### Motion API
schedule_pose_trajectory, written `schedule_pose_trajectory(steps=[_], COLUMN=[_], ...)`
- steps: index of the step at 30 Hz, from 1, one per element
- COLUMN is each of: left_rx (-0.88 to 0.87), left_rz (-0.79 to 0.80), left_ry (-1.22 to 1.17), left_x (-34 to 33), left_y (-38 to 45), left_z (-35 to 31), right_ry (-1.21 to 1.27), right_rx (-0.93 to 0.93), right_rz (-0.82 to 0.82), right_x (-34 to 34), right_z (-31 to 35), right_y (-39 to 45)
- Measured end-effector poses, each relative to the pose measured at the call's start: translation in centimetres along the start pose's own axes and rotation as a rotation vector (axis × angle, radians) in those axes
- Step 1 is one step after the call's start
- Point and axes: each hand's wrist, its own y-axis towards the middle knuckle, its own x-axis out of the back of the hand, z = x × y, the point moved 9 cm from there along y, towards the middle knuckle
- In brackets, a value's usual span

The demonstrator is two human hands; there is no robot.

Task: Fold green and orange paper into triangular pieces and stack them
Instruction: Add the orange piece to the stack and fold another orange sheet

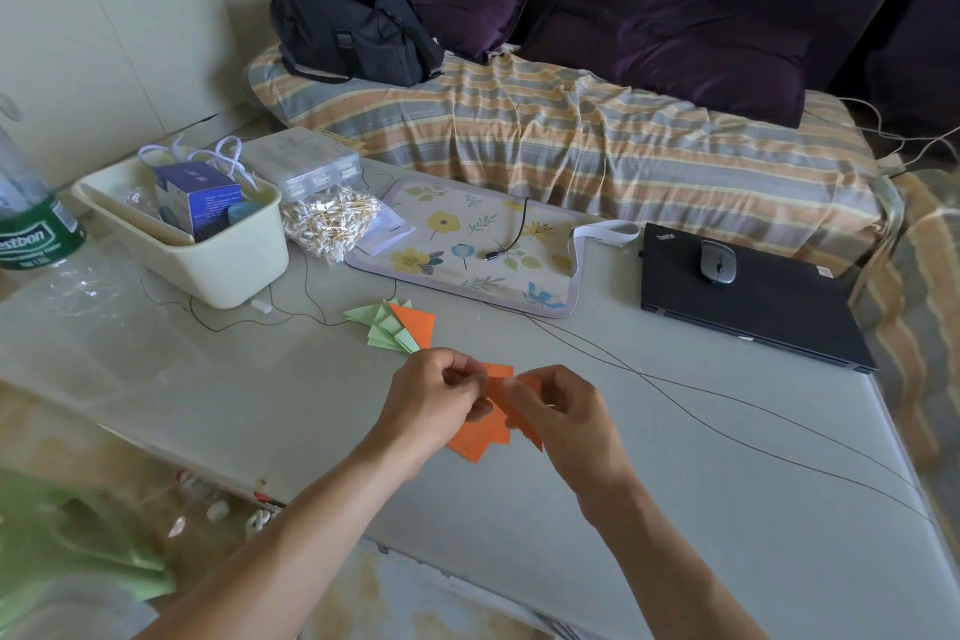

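Observation:
Both my hands hold an orange paper piece just above the table, near its front middle. My left hand pinches its left part with curled fingers. My right hand pinches its right part. Under the hands lie more orange paper sheets, partly hidden. Farther back on the table sits a stack of folded triangular pieces, several light green ones with an orange one on the right side.
A cream plastic bin with boxes stands at the left, a bag of cotton swabs beside it. A floral mat lies behind the stack. A closed black laptop with a mouse sits right. Thin cables cross the table.

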Motion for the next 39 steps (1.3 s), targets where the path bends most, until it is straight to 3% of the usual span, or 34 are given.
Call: schedule_pose_trajectory(steps=[6, 15, 32, 39], left_rx=[-0.030, -0.227, -0.217, -0.213], left_rz=[0.062, 0.034, 0.056, 0.050], left_ry=[0.061, 0.390, 0.453, 0.443], left_x=[-0.5, -0.7, -1.2, -1.0], left_y=[-0.2, -0.8, -1.1, -1.0], left_z=[-0.3, -2.4, -2.2, -2.6], right_ry=[-0.048, -0.080, -0.307, -0.282], right_rx=[-0.033, -0.037, 0.101, 0.051], right_rz=[-0.061, -0.031, -0.025, -0.046], right_x=[0.7, 0.3, 0.3, 1.0], right_z=[-1.6, -1.2, 0.3, -0.3], right_y=[0.8, 0.5, 0.3, 0.5])
